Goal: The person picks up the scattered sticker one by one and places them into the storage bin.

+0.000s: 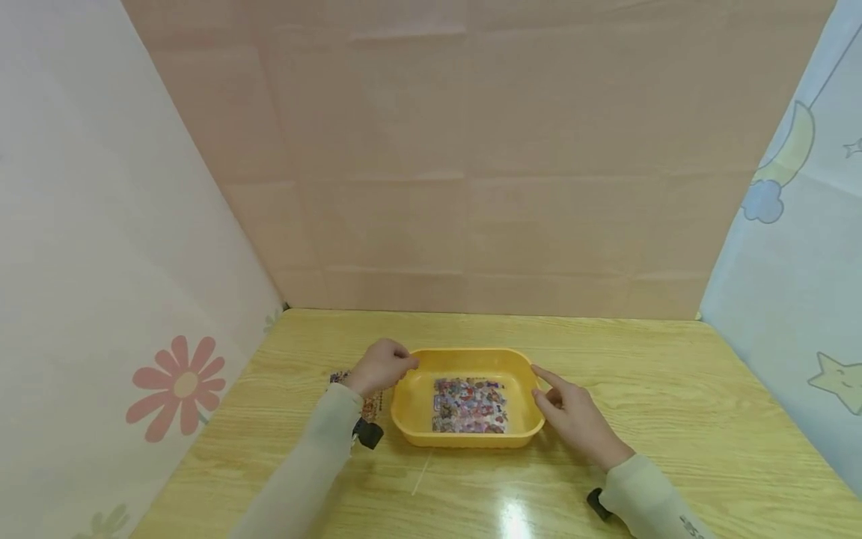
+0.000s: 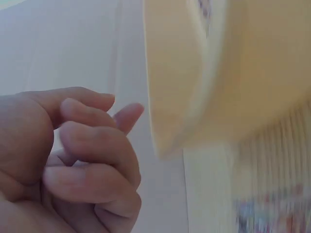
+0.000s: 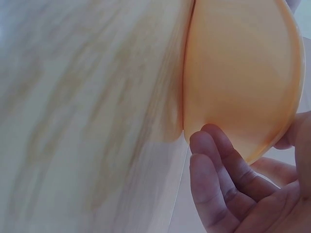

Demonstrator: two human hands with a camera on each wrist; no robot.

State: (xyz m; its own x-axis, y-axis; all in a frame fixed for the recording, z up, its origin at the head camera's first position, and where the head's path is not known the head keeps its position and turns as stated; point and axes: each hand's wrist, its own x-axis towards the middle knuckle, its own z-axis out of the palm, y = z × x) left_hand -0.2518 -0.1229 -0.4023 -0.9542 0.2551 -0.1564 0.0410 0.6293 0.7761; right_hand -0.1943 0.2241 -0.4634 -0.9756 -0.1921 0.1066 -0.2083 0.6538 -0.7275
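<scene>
A yellow plastic tray (image 1: pixel 465 440) with rounded corners stands on the table in the head view. Inside it, flat on the bottom, lies a sheet covered in small colourful printed figures (image 1: pixel 469 406). My right hand (image 1: pixel 572 415) grips the tray's right end, thumb at the rim; the right wrist view shows its fingers (image 3: pixel 206 182) against the outer wall. By the far left corner is my left hand (image 1: pixel 382 367), its fingers loosely bent. In the left wrist view a gap separates those fingers (image 2: pixel 102 145) from the tray wall (image 2: pixel 175 87), and they hold nothing.
A second colourful printed sheet (image 1: pixel 371 406) lies left of the tray, partly covered by the left hand and wrist. The wood-grain table (image 1: pixel 673 389) ends at a plain back wall (image 1: pixel 471 224). Decorated panels stand at the left (image 1: pixel 101 224) and right (image 1: pixel 795 299).
</scene>
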